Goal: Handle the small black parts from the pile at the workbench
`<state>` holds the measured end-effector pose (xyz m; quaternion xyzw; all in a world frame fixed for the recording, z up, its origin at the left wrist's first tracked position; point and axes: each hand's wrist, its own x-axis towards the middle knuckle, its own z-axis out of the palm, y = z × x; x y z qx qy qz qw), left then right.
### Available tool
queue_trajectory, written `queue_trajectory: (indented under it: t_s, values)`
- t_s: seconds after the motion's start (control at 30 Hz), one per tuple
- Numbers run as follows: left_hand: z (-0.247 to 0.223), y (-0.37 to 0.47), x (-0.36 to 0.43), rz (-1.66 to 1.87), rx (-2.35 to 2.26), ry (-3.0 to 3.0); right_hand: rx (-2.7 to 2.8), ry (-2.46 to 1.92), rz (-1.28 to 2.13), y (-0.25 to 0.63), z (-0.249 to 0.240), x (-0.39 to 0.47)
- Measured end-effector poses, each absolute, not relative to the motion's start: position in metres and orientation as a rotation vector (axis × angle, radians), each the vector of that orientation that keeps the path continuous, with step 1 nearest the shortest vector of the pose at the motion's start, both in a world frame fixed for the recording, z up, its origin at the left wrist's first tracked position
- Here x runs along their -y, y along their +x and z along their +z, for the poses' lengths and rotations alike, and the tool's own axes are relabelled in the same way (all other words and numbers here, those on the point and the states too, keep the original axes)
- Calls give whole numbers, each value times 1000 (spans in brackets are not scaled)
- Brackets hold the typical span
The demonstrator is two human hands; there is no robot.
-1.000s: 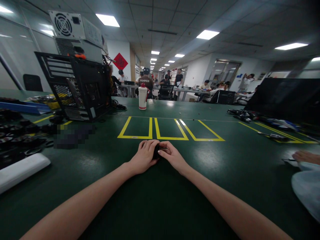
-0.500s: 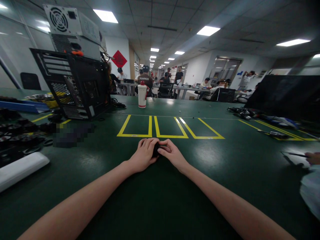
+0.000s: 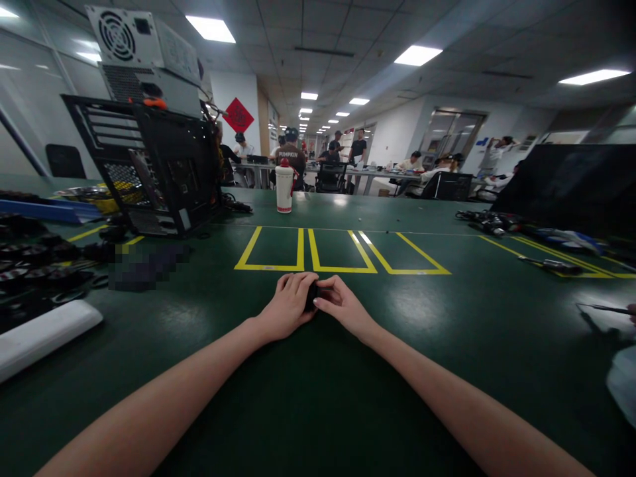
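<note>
A small black object (image 3: 312,297) is held between my two hands just below the yellow tape outlines (image 3: 342,269) on the dark green table (image 3: 318,397). My left hand (image 3: 289,305) wraps round its left side, fingers bent over the top. From the right, my right hand (image 3: 342,306) grips it with thumb and fingertips. Most of the object is hidden by the fingers, so its exact shape cannot be made out.
A black computer case (image 3: 163,172) carries a power supply (image 3: 144,46) at the back left. Beyond the outlines stands a white bottle (image 3: 285,189). Cables and a white bar (image 3: 50,334) lie left. At the right edge, another person's hand (image 3: 632,313) holds a thin dark tool.
The view has shifted slightly. The other person's hand and sleeve at the right have moved further toward the frame's edge. My hands keep nearly the same pose round the black object.
</note>
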<state>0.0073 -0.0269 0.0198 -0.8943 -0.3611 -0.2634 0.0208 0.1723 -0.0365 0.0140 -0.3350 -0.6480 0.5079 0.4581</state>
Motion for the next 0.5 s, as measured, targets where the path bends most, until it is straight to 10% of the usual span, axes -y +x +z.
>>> queue_trajectory:
  t_s: [0.5]
  values:
    - [17,6,25,-833,1110,-2778,1607,-786,1267,171,18,38]
